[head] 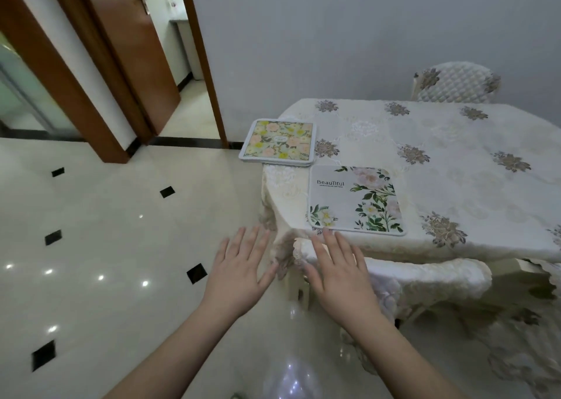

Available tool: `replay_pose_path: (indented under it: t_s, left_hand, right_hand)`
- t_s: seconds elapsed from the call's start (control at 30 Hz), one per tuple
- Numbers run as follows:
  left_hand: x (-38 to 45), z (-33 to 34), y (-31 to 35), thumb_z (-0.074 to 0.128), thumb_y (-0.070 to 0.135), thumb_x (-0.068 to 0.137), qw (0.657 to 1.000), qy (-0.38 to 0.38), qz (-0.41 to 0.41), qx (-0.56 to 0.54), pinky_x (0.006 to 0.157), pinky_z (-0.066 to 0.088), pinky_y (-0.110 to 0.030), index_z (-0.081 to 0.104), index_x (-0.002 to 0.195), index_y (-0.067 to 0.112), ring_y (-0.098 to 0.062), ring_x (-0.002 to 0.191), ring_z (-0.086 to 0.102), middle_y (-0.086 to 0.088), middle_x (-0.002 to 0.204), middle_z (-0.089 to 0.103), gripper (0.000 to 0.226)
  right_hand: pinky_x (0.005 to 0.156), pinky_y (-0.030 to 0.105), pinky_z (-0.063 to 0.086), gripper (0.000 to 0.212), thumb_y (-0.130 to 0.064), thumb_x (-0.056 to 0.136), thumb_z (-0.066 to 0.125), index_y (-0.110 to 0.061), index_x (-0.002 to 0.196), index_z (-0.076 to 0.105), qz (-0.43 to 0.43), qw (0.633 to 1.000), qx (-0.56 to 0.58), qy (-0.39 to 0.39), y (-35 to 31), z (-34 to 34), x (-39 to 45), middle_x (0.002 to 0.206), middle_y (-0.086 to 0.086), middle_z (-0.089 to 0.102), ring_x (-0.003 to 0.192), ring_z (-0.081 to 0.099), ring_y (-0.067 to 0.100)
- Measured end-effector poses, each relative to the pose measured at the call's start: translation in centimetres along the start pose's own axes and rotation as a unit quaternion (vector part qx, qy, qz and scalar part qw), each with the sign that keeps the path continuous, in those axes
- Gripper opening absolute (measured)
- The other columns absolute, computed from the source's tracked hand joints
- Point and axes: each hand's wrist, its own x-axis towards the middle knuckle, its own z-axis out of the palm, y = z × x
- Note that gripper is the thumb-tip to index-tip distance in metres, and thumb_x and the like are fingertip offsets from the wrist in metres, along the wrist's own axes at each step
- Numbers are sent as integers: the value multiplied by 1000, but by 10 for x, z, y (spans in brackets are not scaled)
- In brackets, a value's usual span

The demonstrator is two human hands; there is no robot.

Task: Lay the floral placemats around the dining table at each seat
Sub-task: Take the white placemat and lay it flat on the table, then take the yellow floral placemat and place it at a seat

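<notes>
A white placemat [353,200] printed with green leaves, pale flowers and the word "Beautiful" lies flat near the table's front left corner. Behind it a stack of placemats [279,142] with a yellow and pink floral top overhangs the left edge of the dining table [455,162]. My right hand [337,277] has straight fingers; its fingertips reach the table's front edge just below the white placemat. My left hand [239,268] hovers flat and open to the left of the table corner, over the floor, holding nothing.
A cream lace tablecloth [282,216] with embroidered flowers hangs over the table corner. A quilted chair [455,83] stands at the far side, another padded chair [425,277] sits under the near edge. Glossy tiled floor [106,247] and a wooden doorway [136,64] lie to the left.
</notes>
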Motion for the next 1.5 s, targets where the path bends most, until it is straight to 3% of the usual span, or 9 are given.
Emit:
replay_pose_path:
  t_s: [0.2, 0.33, 0.47, 0.8, 1.0, 1.13, 1.27, 1.5]
  left_hand:
    - [-17, 1, -61, 30, 59, 95, 999, 16, -40, 5, 117, 15, -43, 41, 151, 19, -25, 145, 36, -7, 157, 39, 70]
    - [-24, 8, -116, 30, 59, 95, 998, 17, -63, -9, 115, 23, -41, 40, 151, 20, -26, 145, 37, -6, 158, 37, 70]
    - [-35, 9, -181, 30, 59, 95, 996, 15, -90, -25, 109, 40, -46, 39, 152, 23, -27, 144, 39, -4, 158, 38, 68]
    - [-33, 3, -291, 26, 58, 97, 994, 37, -97, -19, 109, 40, -49, 39, 152, 23, -29, 143, 40, -5, 156, 41, 66]
    - [-13, -1, -307, 20, 58, 99, 994, 47, -84, -44, 110, 39, -46, 37, 153, 21, -29, 146, 34, -5, 158, 37, 67]
    - [10, 1, -310, 6, 62, 98, 995, 35, -76, -55, 119, 22, -44, 23, 157, 25, -25, 152, 16, 0, 165, 19, 71]
    - [44, 6, -310, 19, 58, 99, 997, 25, -61, -26, 118, 27, -45, 33, 154, 23, -26, 149, 28, -1, 161, 32, 67]
    - [132, 14, -317, 18, 55, 100, 998, -10, -66, -3, 115, 30, -47, 36, 153, 23, -27, 147, 33, -3, 159, 36, 65]
  right_hand:
    - [112, 43, 18, 58, -47, 93, 37, -16, 140, 53, -46, 999, -8, -5, -63, 14, 25, 147, 8, 50, 137, 46, 29]
    - [112, 45, 20, 59, -47, 94, 36, -16, 141, 52, -76, 997, -16, -19, -120, 35, 45, 147, 10, 50, 137, 45, 29]
    - [111, 44, 18, 59, -48, 94, 35, -18, 141, 51, -79, 996, -20, -25, -183, 50, 69, 148, 6, 50, 138, 45, 24]
    - [112, 47, 21, 59, -46, 96, 32, -16, 144, 49, -106, 993, -44, -26, -283, 78, 108, 149, 8, 49, 137, 46, 28]
    - [112, 47, 22, 59, -47, 97, 31, -17, 145, 47, -115, 991, -57, -33, -301, 87, 131, 150, 8, 46, 139, 44, 28]
    - [114, 45, 18, 60, -48, 98, 29, -19, 148, 44, -114, 991, -64, -41, -300, 96, 150, 153, 6, 43, 141, 40, 27]
    - [113, 47, 19, 60, -48, 97, 30, -18, 146, 46, -108, 991, -68, -45, -291, 110, 180, 152, 7, 45, 140, 42, 28]
    - [114, 49, 19, 61, -45, 95, 29, -16, 145, 48, -83, 993, -61, -54, -258, 130, 262, 151, 8, 45, 139, 43, 30]
